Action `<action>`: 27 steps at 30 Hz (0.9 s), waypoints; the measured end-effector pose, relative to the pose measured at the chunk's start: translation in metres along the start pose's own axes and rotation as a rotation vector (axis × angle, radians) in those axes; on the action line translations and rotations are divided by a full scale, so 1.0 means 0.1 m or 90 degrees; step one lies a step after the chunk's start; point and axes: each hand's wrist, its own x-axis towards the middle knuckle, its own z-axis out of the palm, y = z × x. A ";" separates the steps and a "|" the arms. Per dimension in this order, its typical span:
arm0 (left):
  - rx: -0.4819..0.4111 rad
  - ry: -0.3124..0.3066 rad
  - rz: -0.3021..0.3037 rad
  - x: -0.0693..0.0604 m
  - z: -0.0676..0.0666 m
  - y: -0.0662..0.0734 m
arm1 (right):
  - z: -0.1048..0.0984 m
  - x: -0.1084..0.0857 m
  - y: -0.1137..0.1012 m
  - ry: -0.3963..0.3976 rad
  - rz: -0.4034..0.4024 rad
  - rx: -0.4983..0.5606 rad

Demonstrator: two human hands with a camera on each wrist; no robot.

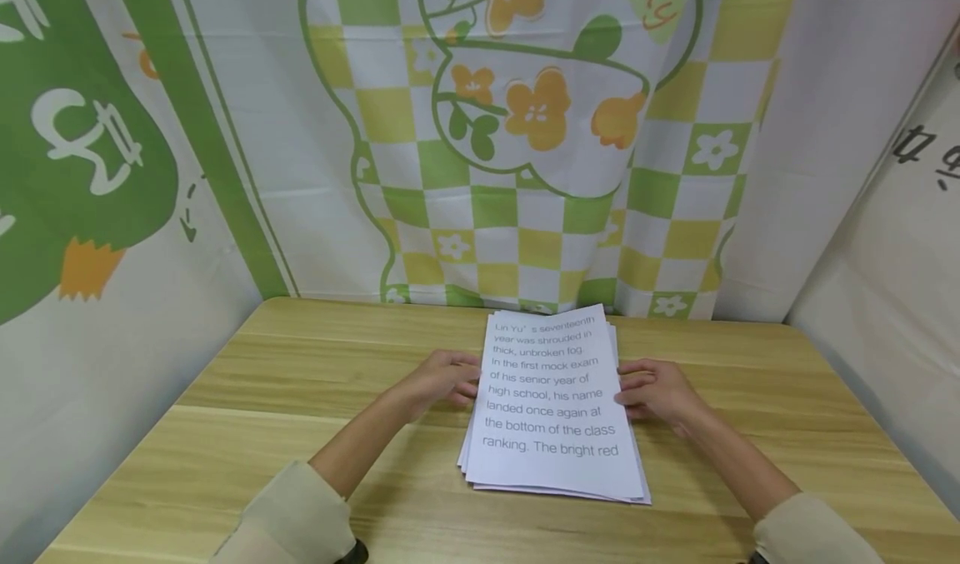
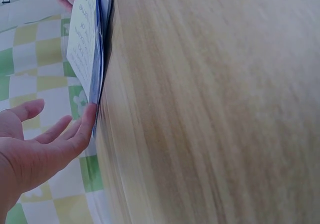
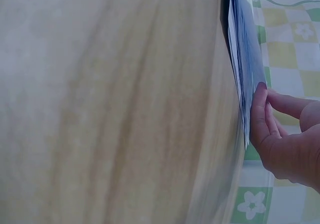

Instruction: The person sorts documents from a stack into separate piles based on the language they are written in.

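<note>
My left hand (image 1: 438, 379) at nine o'clock and right hand (image 1: 662, 391) at three are apart, loose fingers touching the uneven edges of the paper stack (image 1: 553, 406) between them. Its twelve-o'clock end nears the table's (image 1: 300, 364) far edge; wood stretches outward both sides.

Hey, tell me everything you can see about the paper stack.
The paper stack looks like several thin white sheets, lying on the wood-grain table with its long sides running away from the person. Its top sheet carries large grey printed English text, starting "Lin Yu's seventeenth year". The edges are uneven, with lower sheets poking out. The left hand touches its left edge, the right hand its right.
</note>
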 end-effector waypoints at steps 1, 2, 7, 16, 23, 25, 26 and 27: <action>-0.001 0.005 -0.002 0.00 0.00 0.00 | 0.00 0.00 0.00 0.001 0.001 -0.001; -0.003 0.010 -0.004 0.00 0.00 0.00 | 0.00 0.00 0.00 -0.001 0.001 0.000; -0.014 0.030 -0.009 0.01 0.01 -0.02 | 0.02 0.00 0.01 -0.005 0.007 0.003; -0.034 0.079 -0.010 0.02 0.02 -0.02 | 0.03 0.00 0.00 -0.010 0.022 0.011; -0.077 0.101 -0.004 0.03 0.01 0.00 | 0.06 0.01 -0.02 -0.023 0.018 0.012; -0.078 0.102 -0.008 0.03 0.01 0.00 | 0.07 0.01 -0.03 -0.027 0.016 0.014; -0.078 0.104 -0.014 0.04 0.01 0.00 | 0.08 0.01 -0.03 -0.027 0.016 0.018; -0.074 0.103 -0.019 0.04 0.01 -0.01 | 0.09 0.02 -0.04 -0.027 0.016 0.021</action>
